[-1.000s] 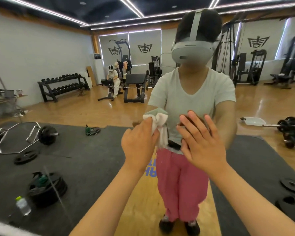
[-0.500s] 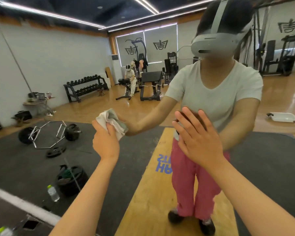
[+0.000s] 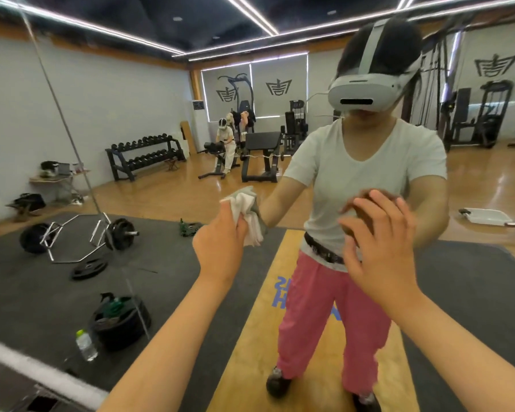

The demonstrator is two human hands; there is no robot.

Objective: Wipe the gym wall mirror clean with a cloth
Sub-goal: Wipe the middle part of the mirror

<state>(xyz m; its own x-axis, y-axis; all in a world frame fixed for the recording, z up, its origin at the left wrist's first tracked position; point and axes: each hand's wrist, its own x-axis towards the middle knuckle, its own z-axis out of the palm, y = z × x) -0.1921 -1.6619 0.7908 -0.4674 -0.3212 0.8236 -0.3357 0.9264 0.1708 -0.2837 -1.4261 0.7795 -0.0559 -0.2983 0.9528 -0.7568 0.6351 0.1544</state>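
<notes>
Cloth (image 3: 247, 215) in left hand (image 3: 220, 248); mirrored floor lettering (image 3: 283, 295) unreadable.

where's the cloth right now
In the head view, the cloth is bunched in the left hand against the mirror, left of the open right hand.
</notes>
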